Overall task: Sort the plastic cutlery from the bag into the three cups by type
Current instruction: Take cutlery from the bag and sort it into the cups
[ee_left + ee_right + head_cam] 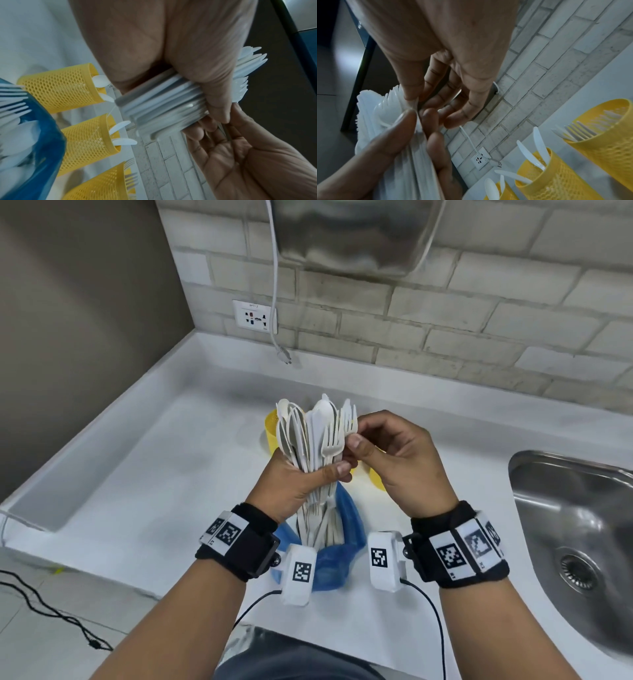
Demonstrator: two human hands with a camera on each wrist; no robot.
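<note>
I stand at a white counter (144,460) in a corner, brick wall behind, a steel sink (579,529) to my right. My left hand (291,487) grips a bundle of white cutlery (317,433) upright above the blue bag (337,563). My right hand (394,453) pinches one fork (350,419) at the bundle's edge. Three yellow mesh cups (63,88) stand behind, mostly hidden by my hands.

bare forearms, black wrist straps (459,546) with black-and-white square markers, white camera pods (299,573) — thin black cables
</note>
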